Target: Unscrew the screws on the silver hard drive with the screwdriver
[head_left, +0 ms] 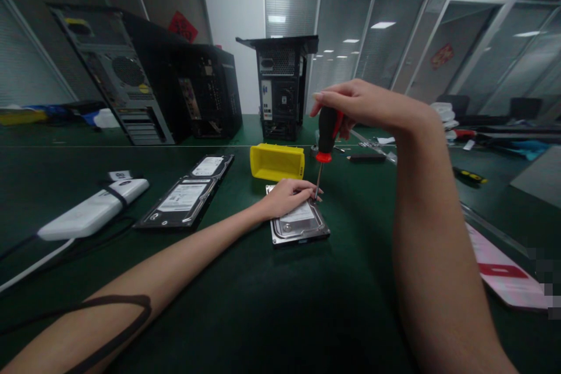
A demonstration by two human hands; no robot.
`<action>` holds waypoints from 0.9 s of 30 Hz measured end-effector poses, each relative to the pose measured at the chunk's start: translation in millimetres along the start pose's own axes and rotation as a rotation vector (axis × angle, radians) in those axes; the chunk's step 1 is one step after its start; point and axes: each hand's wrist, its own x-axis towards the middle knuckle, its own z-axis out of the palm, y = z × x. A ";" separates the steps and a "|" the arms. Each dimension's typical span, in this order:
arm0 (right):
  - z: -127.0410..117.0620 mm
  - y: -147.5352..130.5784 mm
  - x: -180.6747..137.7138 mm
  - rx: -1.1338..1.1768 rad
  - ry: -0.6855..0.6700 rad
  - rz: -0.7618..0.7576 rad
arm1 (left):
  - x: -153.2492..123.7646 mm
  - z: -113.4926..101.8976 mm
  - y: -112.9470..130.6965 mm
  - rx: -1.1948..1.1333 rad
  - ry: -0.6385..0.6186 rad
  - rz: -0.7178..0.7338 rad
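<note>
A silver hard drive lies flat on the green table in front of me. My left hand rests on its far end, fingers bent, pinching the thin shaft of a screwdriver near its tip. My right hand is closed around the top of the black and red screwdriver, which stands upright with its tip on the drive's far right corner.
Two more hard drives lie to the left, beside a white power strip with cables. A yellow bin sits behind the drive. Three open computer cases stand at the back. Tools and a printed sheet lie on the right.
</note>
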 end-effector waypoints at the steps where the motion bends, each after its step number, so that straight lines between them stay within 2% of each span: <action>1: 0.2 0.2 0.0 -0.008 0.002 -0.010 | 0.0 -0.1 0.2 -0.001 -0.001 0.003; 8: 2.6 -4.3 -0.5 -0.043 0.014 -0.037 | 0.4 0.1 -0.9 0.024 0.002 0.010; 14: 5.4 1.7 4.3 -0.074 0.039 -0.150 | 0.5 0.8 -1.3 0.027 0.009 0.017; 27: 5.2 -6.2 2.0 -0.055 -0.031 -0.052 | -1.1 -1.1 0.5 0.024 -0.004 0.013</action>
